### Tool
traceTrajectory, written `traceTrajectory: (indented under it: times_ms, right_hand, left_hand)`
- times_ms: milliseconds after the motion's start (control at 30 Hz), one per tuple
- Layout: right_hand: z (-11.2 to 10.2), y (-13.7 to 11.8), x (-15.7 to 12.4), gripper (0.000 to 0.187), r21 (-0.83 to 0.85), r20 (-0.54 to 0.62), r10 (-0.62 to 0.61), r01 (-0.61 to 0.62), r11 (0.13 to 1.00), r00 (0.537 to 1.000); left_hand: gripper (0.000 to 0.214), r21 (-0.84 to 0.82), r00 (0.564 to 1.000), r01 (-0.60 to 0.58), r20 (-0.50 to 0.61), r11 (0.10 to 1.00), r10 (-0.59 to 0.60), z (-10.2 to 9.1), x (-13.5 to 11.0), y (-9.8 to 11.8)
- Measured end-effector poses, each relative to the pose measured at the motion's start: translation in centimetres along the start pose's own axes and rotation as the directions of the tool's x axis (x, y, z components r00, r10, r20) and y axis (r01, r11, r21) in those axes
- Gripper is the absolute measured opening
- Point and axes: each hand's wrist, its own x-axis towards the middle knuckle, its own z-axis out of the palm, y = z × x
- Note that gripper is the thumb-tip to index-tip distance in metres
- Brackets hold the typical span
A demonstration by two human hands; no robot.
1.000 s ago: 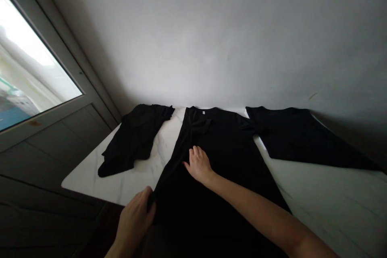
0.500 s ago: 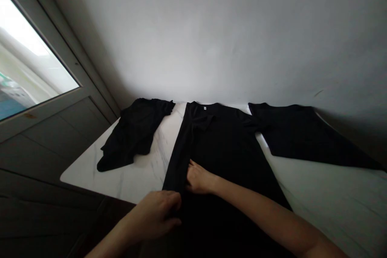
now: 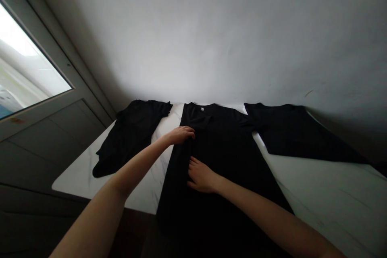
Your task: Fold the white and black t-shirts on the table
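Black shirt on the table, a hand resting on each side of a turned-in edge.

The shirt (image 3: pixel 229 157) lies on the white table (image 3: pixel 139 199) between two dark garments, one on the left (image 3: pixel 130 129), one on the right (image 3: pixel 302 133), its neck label (image 3: pixel 202 109) toward the wall (image 3: pixel 211 48). The right hand (image 3: pixel 201 175) is spread loosely on the cloth, gripping nothing; the left hand (image 3: pixel 183 133) curves over the edge near the sleeve (image 3: pixel 201 123), and whether it pinches cloth I cannot tell. The fabric looks light, soft and limp, hardly fragile, likely to wrinkle or slide on the smooth top. Best held by shoulder and hem together, palm flat between; the hem is lost in shadow.
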Motion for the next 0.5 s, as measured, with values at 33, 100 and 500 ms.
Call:
traceTrajectory:
  times_ms: [33,100,500]
  right_hand:
    - [-0.1,0.0,0.0,0.041,-0.006,0.000,0.000,0.000,1.000,1.000]
    - [-0.2,0.0,-0.1,0.039,-0.020,0.008,0.000,0.000,1.000,1.000]
    - [0.4,-2.3,-0.9,0.032,-0.032,0.116,-0.155,0.160,0.987,0.981]
  left_hand:
    - [0.037,0.023,1.000,-0.022,0.015,0.999,0.022,-0.1,0.7,-0.2]
    - [0.031,0.058,0.999,-0.035,0.032,0.998,0.033,-0.4,1.7,-0.3]
    - [0.020,0.058,1.000,0.028,0.011,0.998,-0.029,0.0,2.0,0.4]
